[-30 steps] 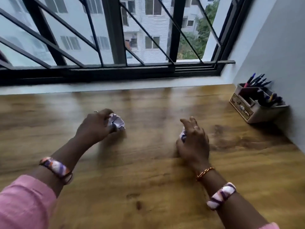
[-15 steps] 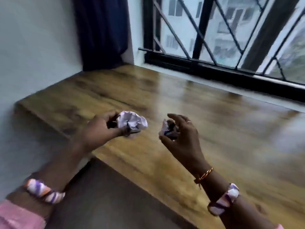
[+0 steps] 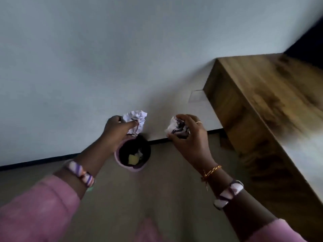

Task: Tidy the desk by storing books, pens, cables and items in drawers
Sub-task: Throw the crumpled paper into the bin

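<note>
Left hand [image 3: 117, 131]: fingers curled round a crumpled white paper ball [image 3: 135, 122], held above the far-left rim of the bin. Right hand [image 3: 189, 137]: fingers and thumb clasp a second crumpled paper ball [image 3: 176, 128], white with purple marks, held to the right of the bin and apart from the first. Pink waste bin [image 3: 122, 163]: on the floor against the pale wall [image 3: 87, 58], yellow scrap inside. Wooden desk [image 3: 265, 105]: at right. Patterned bands on both wrists; pink sleeves near.
</note>
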